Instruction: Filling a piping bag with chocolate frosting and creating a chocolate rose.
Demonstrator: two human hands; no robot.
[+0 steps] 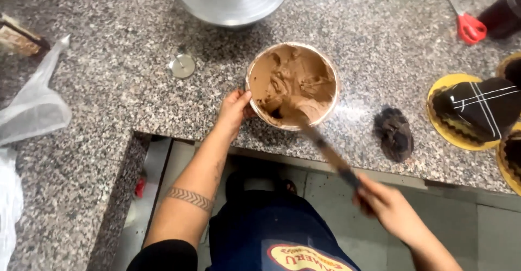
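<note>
on granite counter point(108, 86) — choc cream tub point(255, 81), l hand point(234, 108) grip on rim — r hand point(388, 206) clasps spatula point(325, 149).

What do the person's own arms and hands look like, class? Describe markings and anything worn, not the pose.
Both hands are bare, without gloves: the left hand and the right hand. The left forearm carries a dark tattooed band with a chevron-like pattern, and a black sleeve ends near the elbow. The right forearm shows no sleeve or marking in view.
</note>
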